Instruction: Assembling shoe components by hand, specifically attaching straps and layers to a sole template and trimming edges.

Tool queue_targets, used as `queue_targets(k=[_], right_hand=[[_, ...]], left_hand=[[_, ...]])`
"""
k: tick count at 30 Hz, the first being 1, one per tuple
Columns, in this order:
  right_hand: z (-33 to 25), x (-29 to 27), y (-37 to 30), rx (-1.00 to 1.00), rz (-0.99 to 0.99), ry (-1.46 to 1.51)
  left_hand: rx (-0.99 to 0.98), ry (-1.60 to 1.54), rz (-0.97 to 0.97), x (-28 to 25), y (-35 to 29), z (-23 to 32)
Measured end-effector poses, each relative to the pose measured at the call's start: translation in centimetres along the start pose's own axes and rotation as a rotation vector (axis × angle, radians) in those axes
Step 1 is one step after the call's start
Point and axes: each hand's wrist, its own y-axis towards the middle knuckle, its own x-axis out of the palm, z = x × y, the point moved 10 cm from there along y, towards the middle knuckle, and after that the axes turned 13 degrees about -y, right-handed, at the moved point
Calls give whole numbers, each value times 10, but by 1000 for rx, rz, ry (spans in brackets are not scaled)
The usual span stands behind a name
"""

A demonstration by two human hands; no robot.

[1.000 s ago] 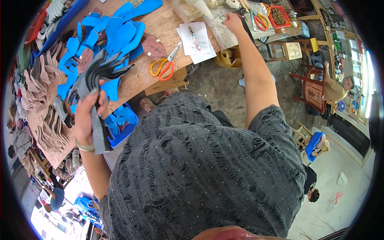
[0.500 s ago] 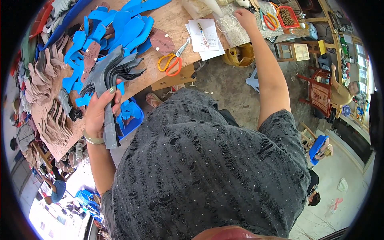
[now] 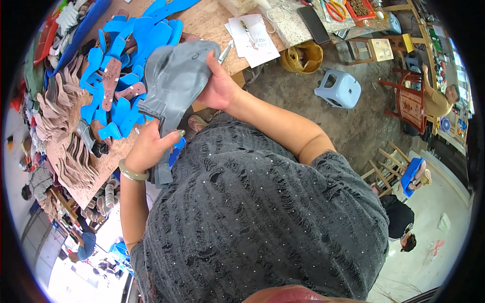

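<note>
A stack of thin grey shoe-upper pieces (image 3: 179,70) is held up over the near edge of the workbench. My left hand (image 3: 146,145) is closed around its narrow lower end, with the thumb across the front. At the broad upper end, my right hand (image 3: 220,86) grips the stack's right side, thumb on top and the other fingers mostly hidden behind. Blue cut pieces (image 3: 118,48) lie heaped just beyond the stack, with brown patterned pieces (image 3: 112,81) among them. Behind the grey stack, only a scissor blade (image 3: 226,52) shows.
Beige curved pieces (image 3: 53,111) cover the bench's left side. White papers (image 3: 257,48) with a pen on them, a dark phone (image 3: 313,24) and orange-handled scissors (image 3: 336,9) lie farther right. A yellow bucket (image 3: 302,58) and a light-blue stool (image 3: 339,90) stand on the floor.
My right hand has come from the far right of the bench to the grey stack and grips it. The stack has turned, its broad face now showing. The phone and the whole stool are now visible.
</note>
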Motion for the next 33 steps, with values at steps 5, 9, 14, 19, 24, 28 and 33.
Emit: queue_targets(k=[5,9,14,19,24,28,33], right_hand=[[-2,-24,5,-43,276,-18],[-1,-22,15,-22,284,-40],[-26,-24,26,-20,302,-199],[-41,7,29,-43,229,-463],[-33,31,37,-19,183,-590],[-35,33,39,-76,286,-703],[-33,32,47,-159,313,-729]], left_hand=[[319,351,131,-3,-5,11],[-84,85,53,3,-1,-26],[282,-300,-2,-33,4,-50],[531,-846,112,-82,17,-10],[540,-848,21,-56,35,16],[458,-807,203,-40,28,14],[513,-1010,281,-43,23,-2]])
